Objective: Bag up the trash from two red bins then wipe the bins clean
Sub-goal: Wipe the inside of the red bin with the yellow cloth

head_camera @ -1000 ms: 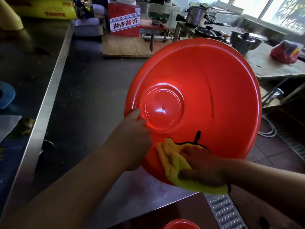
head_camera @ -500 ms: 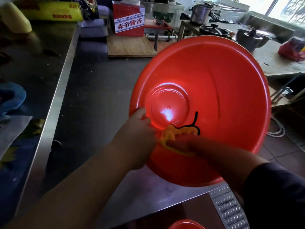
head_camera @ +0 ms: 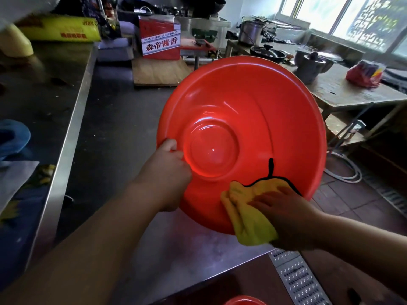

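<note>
Left of the red bin (head_camera: 253,119): a broad strip of bare steel counter (head_camera: 105,119); a hand could pass.
Farther left of the bin: a raised steel ledge (head_camera: 66,150) walls that strip.
Behind the bin: wooden board (head_camera: 158,71) and red box (head_camera: 160,40), well apart from the rim.
Right of the bin: wooden table (head_camera: 343,89) carrying pots (head_camera: 310,62), near the rim.
Bin's near side: left hand (head_camera: 167,172) grips the rim; right hand (head_camera: 286,214) presses a yellow cloth (head_camera: 248,223) inside.
Below the bin: open counter, then a perforated grate (head_camera: 297,278).
</note>
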The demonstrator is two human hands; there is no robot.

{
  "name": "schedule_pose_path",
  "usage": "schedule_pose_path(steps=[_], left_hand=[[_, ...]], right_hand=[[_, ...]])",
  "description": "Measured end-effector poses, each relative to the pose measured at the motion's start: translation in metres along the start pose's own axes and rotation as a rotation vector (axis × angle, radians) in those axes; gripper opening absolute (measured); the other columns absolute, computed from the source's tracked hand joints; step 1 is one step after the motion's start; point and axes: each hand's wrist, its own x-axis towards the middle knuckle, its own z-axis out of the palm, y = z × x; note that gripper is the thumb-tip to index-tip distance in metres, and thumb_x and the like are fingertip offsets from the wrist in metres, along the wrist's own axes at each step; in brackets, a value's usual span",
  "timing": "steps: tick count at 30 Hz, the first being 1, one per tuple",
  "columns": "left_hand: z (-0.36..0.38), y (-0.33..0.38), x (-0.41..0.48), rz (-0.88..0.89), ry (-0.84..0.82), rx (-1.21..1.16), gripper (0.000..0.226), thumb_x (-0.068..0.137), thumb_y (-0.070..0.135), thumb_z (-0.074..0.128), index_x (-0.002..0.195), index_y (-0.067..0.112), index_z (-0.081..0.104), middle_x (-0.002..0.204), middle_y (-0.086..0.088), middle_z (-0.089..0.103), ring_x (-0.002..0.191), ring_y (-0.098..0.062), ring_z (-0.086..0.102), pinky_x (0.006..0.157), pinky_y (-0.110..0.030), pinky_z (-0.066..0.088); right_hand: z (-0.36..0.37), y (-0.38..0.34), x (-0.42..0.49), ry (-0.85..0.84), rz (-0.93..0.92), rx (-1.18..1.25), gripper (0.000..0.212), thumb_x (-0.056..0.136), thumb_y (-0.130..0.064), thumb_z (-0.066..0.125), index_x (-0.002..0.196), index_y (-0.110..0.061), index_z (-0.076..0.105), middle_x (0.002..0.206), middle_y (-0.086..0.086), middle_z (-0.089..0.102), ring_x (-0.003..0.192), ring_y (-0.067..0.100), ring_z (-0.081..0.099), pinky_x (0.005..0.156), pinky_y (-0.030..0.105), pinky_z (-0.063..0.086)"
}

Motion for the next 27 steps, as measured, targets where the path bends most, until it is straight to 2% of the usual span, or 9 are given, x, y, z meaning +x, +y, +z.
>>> schedule_pose_path(steps=[3,6,9,11,14,17,21,24,27], left_hand=[[0.007,-0.002,-0.004,0.019,0.040,-0.030,0.023,0.073,0.016,0.049,0.090,0.018,0.065,0.095,0.004,0.064,0.097,-0.021,0.053,0.101,-0.036,0.023],[0.009,-0.011,-0.009,0.032,0.229,0.027,0.020,0.055,0.006,0.050,0.059,0.016,0.066,0.061,0.001,0.061,0.070,-0.024,0.059,0.105,-0.048,0.035],[0.008,-0.017,-0.013,0.042,0.246,0.105,0.016,0.046,-0.001,0.061,0.042,0.015,0.061,0.041,0.001,0.049,0.050,-0.022,0.055,0.101,-0.057,0.035],[0.007,-0.017,-0.014,0.034,0.277,0.122,0.013,0.050,0.002,0.066,0.044,0.013,0.064,0.043,-0.001,0.052,0.054,-0.023,0.058,0.102,-0.059,0.032],[0.015,-0.007,-0.011,-0.085,0.376,0.114,0.040,0.068,0.014,0.034,0.061,0.007,0.073,0.061,-0.009,0.065,0.081,-0.034,0.067,0.099,-0.065,0.021],[0.019,0.013,-0.008,-0.076,0.433,0.053,0.052,0.067,0.011,0.020,0.066,0.002,0.072,0.064,-0.013,0.065,0.087,-0.036,0.067,0.098,-0.065,0.022],[0.016,0.016,-0.001,-0.024,0.457,-0.005,0.047,0.066,0.011,0.020,0.055,0.011,0.065,0.052,-0.002,0.054,0.066,-0.029,0.061,0.100,-0.063,0.025],[0.018,0.009,0.000,-0.008,0.439,-0.030,0.037,0.063,0.015,0.027,0.052,0.017,0.062,0.052,0.004,0.053,0.060,-0.025,0.057,0.098,-0.059,0.035],[0.022,0.003,-0.002,0.004,0.389,-0.050,0.016,0.051,0.014,0.047,0.055,0.021,0.061,0.055,0.006,0.052,0.063,-0.024,0.057,0.098,-0.056,0.038]], right_hand=[[0.012,-0.004,0.006,0.216,0.028,0.080,0.060,0.046,-0.048,0.051,0.098,-0.023,0.067,0.082,-0.005,0.069,0.066,0.022,0.068,0.060,0.040,0.053],[0.022,-0.027,0.015,0.331,0.006,0.164,0.055,0.053,-0.051,0.039,0.090,-0.023,0.068,0.076,-0.006,0.068,0.061,0.022,0.066,0.057,0.036,0.053],[0.029,-0.051,0.024,0.351,-0.007,0.285,0.053,0.056,-0.055,0.045,0.091,-0.022,0.066,0.075,-0.006,0.067,0.061,0.022,0.066,0.053,0.034,0.052],[0.029,-0.059,0.028,0.399,0.003,0.311,0.052,0.056,-0.056,0.047,0.088,-0.021,0.067,0.072,-0.007,0.067,0.059,0.020,0.065,0.051,0.031,0.051],[0.021,-0.059,0.030,0.463,0.032,0.376,0.044,0.054,-0.053,0.052,0.083,-0.022,0.065,0.070,-0.006,0.066,0.060,0.021,0.065,0.052,0.030,0.051],[0.002,-0.052,0.031,0.479,0.073,0.412,0.056,0.054,-0.056,0.045,0.097,-0.026,0.064,0.085,-0.006,0.068,0.076,0.020,0.067,0.059,0.027,0.051],[-0.009,-0.048,0.026,0.461,0.095,0.418,0.081,0.054,-0.063,0.027,0.124,-0.032,0.054,0.115,-0.007,0.063,0.106,0.019,0.061,0.077,0.028,0.047],[-0.004,-0.042,0.021,0.393,0.034,0.540,0.068,0.070,-0.059,0.049,0.134,-0.035,0.046,0.131,-0.013,0.055,0.118,0.012,0.053,0.087,0.027,0.044],[-0.004,-0.029,0.011,0.258,-0.044,0.642,0.075,0.069,-0.061,0.062,0.137,-0.037,0.041,0.134,-0.017,0.050,0.121,0.008,0.050,0.095,0.029,0.045]])
